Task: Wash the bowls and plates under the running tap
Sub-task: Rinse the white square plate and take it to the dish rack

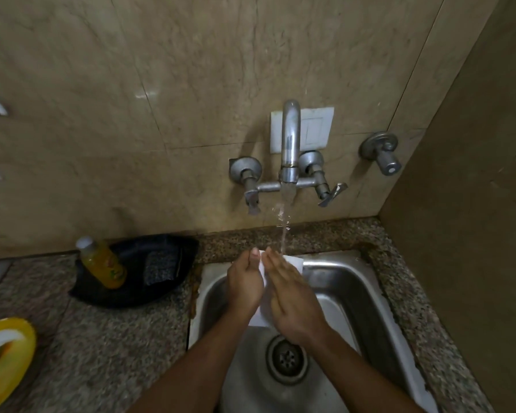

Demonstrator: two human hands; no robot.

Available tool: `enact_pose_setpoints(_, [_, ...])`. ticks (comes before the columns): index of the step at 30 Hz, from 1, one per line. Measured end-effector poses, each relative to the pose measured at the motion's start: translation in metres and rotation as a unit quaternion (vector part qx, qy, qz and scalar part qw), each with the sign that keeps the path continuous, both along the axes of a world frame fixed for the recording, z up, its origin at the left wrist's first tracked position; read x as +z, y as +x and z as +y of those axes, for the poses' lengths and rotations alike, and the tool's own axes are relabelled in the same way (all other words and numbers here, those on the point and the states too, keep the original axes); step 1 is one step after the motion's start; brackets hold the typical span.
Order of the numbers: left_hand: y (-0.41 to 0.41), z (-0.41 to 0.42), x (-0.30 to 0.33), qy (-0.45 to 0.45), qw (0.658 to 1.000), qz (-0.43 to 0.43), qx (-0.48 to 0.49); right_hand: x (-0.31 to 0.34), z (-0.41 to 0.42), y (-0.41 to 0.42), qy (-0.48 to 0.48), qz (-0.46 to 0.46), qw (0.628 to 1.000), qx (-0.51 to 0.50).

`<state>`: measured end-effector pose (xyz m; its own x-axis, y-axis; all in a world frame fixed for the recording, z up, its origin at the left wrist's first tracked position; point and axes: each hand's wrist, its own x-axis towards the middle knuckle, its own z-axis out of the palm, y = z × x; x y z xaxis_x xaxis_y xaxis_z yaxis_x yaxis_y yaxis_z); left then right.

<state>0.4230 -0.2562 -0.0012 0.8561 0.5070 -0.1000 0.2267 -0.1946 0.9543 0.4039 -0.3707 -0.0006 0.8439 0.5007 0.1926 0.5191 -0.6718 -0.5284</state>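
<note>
Person holds a white plate [292, 261] edge-up over the sink [349, 281], between both hands. Left hand [245, 286] clamps the left face, thumb over the top rim; right hand [292, 305] lies flat on the right face, fingers extended. So each grip is closed on the plate, one palm per side. The plate is mostly hidden; only the top corner and a strip between the palms show.

Likely reason for the vertical hold: the tap [289, 144] stream lands at the plate's top edge, so water sheets down both faces and falls toward the drain [287, 359] below. The flat right palm looks set for rubbing the surface rather than carrying it.

On the tabletop [102, 338], a black tray [161, 293] carries a yellow soap bottle [103, 263] and a scrubber [158, 268], parked just left of the sink for reach, clear of splash. A yellow-rimmed dish [21, 347] with food residue waits far left, apparently unwashed.

Judgement: rinse stage, at least one dish remaining.
</note>
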Motion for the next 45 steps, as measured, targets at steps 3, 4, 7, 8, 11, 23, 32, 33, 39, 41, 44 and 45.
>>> enact_pose_setpoints(3, [0.004,-0.001,0.000,-0.053,0.999,-0.007,-0.013,0.006,0.002,-0.004,0.008,0.014,1.000,-0.014])
enact_pose_setpoints(4, [0.005,-0.001,0.001,-0.073,0.997,-0.004,-0.024,0.008,0.001,-0.005,0.013,0.015,1.000,-0.006])
enact_pose_setpoints(7, [0.006,-0.003,0.004,-0.132,0.990,0.005,-0.056,0.006,-0.014,0.003,0.011,0.028,0.999,-0.030])
enact_pose_setpoints(8, [0.006,-0.005,0.010,-0.137,0.988,0.009,-0.069,0.006,-0.016,0.006,0.010,0.036,0.998,-0.054])
enact_pose_setpoints(11, [0.009,-0.006,0.010,-0.155,0.982,0.004,-0.105,0.009,-0.014,0.005,0.014,0.026,0.999,-0.027])
enact_pose_setpoints(23, [0.002,0.009,-0.005,-0.174,0.980,0.053,-0.079,0.003,-0.021,0.003,-0.016,0.021,0.999,-0.046])
enact_pose_setpoints(32, [-0.010,0.019,-0.003,-0.199,0.977,0.074,-0.036,-0.007,-0.013,-0.006,-0.037,0.010,0.999,0.009])
enact_pose_setpoints(33, [-0.011,0.019,-0.004,-0.198,0.977,0.074,-0.038,-0.009,-0.014,-0.006,-0.032,0.010,0.999,0.003])
enact_pose_setpoints(39, [-0.018,0.023,-0.002,-0.219,0.973,0.071,-0.026,-0.008,-0.012,-0.007,-0.036,0.023,0.999,-0.004])
enact_pose_setpoints(41, [-0.020,0.023,0.000,-0.210,0.975,0.073,-0.027,-0.010,-0.012,-0.003,0.002,0.063,0.996,-0.068])
enact_pose_setpoints(44, [-0.026,0.026,0.001,-0.230,0.970,0.069,-0.020,-0.011,-0.010,0.002,-0.009,0.109,0.989,-0.103])
enact_pose_setpoints(45, [-0.026,0.027,0.001,-0.236,0.969,0.068,-0.018,-0.012,-0.011,0.002,-0.026,0.098,0.990,-0.097])
